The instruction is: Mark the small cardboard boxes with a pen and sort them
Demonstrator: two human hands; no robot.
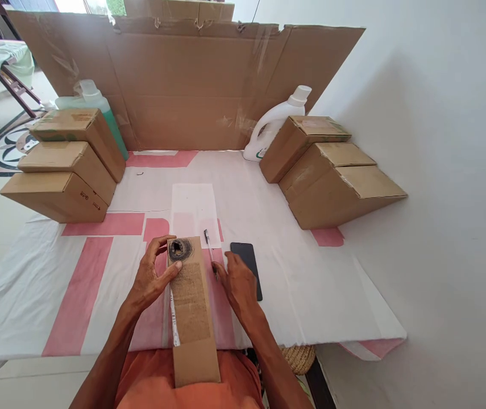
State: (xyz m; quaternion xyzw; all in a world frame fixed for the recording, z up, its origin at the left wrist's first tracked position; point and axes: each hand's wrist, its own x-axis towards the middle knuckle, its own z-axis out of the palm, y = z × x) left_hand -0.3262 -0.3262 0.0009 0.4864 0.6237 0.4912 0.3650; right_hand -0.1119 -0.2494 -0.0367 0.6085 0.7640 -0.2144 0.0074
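My left hand (157, 270) grips the far end of a long, narrow cardboard piece (195, 318), thumb on top and fingers around its left edge. Near that end is a small hole (177, 248) ringed by dark scribbled marks. The piece's near end rests against my lap. To its right, my right hand (239, 281) is closed with its thumb and fingers at the lower end of a pen (209, 244). A dark phone (249, 264) lies partly under that hand. Beyond the cardboard piece, a white sheet of paper (194, 201) lies flat on the cloth.
Cardboard boxes (55, 196) are lined up at the left, and more boxes (332, 187) at the right. A bottle of green liquid (117, 133) and a white jug (277, 119) stand behind them. An upright cardboard panel (183, 85) closes the back; a wall (451, 170) bounds the right.
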